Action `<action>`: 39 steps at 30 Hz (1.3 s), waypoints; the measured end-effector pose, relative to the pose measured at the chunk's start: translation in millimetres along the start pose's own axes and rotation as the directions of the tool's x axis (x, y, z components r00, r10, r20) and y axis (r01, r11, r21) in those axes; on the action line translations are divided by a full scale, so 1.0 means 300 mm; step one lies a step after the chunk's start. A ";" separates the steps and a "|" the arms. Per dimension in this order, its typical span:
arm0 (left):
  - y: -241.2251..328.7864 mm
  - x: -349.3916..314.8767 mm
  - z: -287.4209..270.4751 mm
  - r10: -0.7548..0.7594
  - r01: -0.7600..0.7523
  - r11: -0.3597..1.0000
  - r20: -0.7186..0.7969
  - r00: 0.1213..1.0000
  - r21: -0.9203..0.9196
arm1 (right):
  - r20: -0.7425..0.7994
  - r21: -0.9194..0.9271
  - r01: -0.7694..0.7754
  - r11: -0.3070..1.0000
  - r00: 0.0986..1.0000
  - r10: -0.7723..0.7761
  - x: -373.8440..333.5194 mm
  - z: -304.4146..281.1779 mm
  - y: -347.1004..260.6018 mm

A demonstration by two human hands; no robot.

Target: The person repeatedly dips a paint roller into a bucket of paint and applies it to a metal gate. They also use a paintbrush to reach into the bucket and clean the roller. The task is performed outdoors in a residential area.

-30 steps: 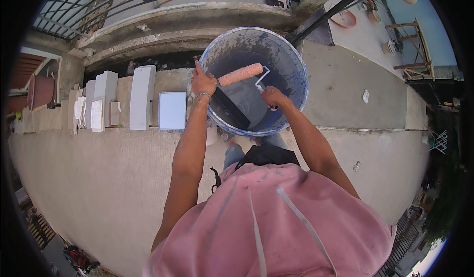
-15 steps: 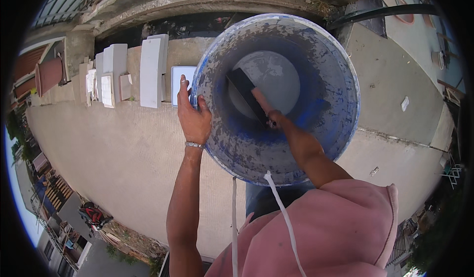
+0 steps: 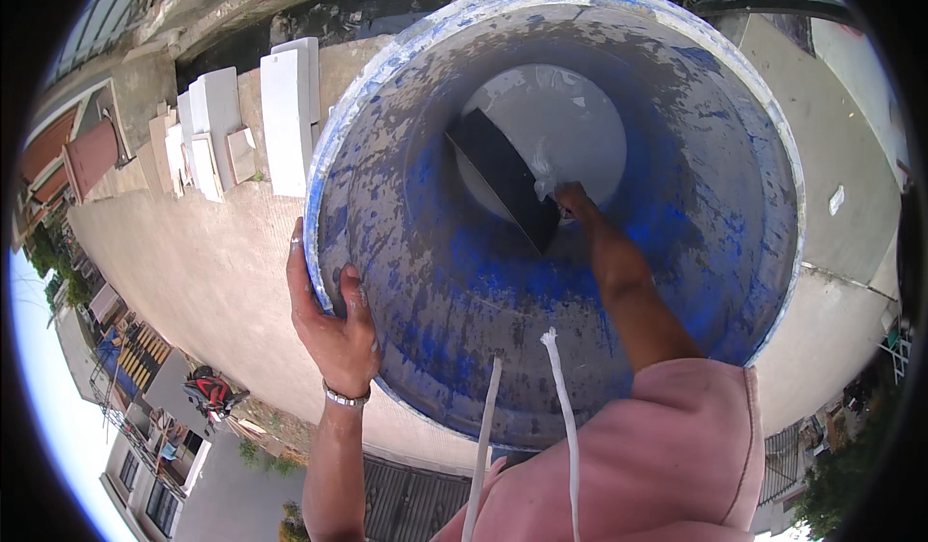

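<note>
Two hands worked one big blue bucket (image 3: 435,281) that filled the centre and upper right of the frame. The left hand (image 3: 333,324) gripped its rim at lower left, fingers curled over the edge. The right hand (image 3: 575,202) reached deep inside, fingers closed on a dark flat tool (image 3: 503,179) by the pale bottom. White blocks (image 3: 285,107) stood at upper left, just beside the rim.
</note>
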State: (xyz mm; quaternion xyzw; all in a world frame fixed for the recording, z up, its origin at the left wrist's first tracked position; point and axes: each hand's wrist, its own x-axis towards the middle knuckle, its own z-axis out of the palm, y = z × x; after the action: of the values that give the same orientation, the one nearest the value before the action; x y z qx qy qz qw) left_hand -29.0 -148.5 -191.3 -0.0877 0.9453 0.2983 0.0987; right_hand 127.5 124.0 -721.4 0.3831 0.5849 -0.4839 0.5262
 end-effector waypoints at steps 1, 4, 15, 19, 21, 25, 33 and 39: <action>-0.006 0.012 0.010 0.028 -0.028 1.000 0.004 1.000 -0.002 | -0.020 0.128 -0.070 0.989 0.997 0.073 -0.038 0.016 -0.011; 0.015 0.023 0.013 0.047 -0.047 0.999 0.021 0.999 -0.009 | 0.004 0.350 -0.141 0.926 0.989 0.150 -0.271 0.085 -0.077; -0.008 -0.018 -0.008 0.031 -0.032 0.997 -0.011 0.999 -0.077 | 0.015 0.084 -0.206 0.975 0.979 0.205 -0.537 0.180 -0.130; -0.021 0.017 -0.003 0.045 -0.041 0.992 0.030 0.999 -0.115 | 0.260 -0.722 0.321 0.613 0.947 -0.189 0.126 0.137 0.092; 0.000 0.084 0.014 0.118 -0.109 0.989 0.085 0.989 -0.103 | 0.227 -0.628 0.283 0.725 0.958 -0.177 0.229 0.099 0.092; -0.016 0.048 -0.011 0.072 -0.066 0.988 0.036 0.997 -0.136 | 0.176 -0.522 0.371 0.768 0.928 -0.328 0.230 -0.031 0.079; 0.001 -0.007 -0.006 -0.097 0.097 0.985 0.012 0.995 -0.140 | 0.119 0.210 -0.211 0.955 0.975 0.190 -0.717 0.138 -0.254; -0.004 0.010 -0.011 -0.035 0.037 0.990 0.016 0.999 -0.134 | 0.098 -0.004 -0.129 0.992 0.987 0.129 -0.711 0.106 -0.271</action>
State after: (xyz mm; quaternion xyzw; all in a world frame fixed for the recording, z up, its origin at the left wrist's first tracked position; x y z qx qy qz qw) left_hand -32.2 -151.9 -190.0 -0.1090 0.9206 0.3601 0.1045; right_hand 90.1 86.9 -496.9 0.3964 0.5318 -0.4678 0.5841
